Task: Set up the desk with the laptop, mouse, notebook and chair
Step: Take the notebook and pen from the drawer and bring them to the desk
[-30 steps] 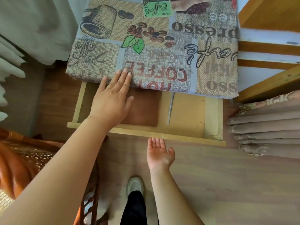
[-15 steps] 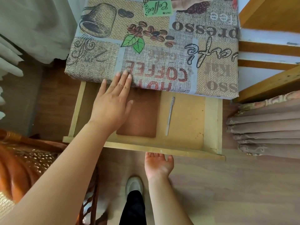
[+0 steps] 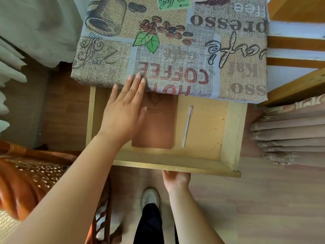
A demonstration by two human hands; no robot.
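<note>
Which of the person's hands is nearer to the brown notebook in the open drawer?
Left. The left hand lies flat above the drawer, overlapping the notebook at its left edge. The right hand is under the drawer's front panel, below the notebook.

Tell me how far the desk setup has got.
Early stage. Done: the drawer is open, baring the brown notebook and a pen. In hand: the left hand reaches over the notebook; the right hand is under the drawer front. Left: nothing is on the desk yet; no laptop or mouse in view.
</note>
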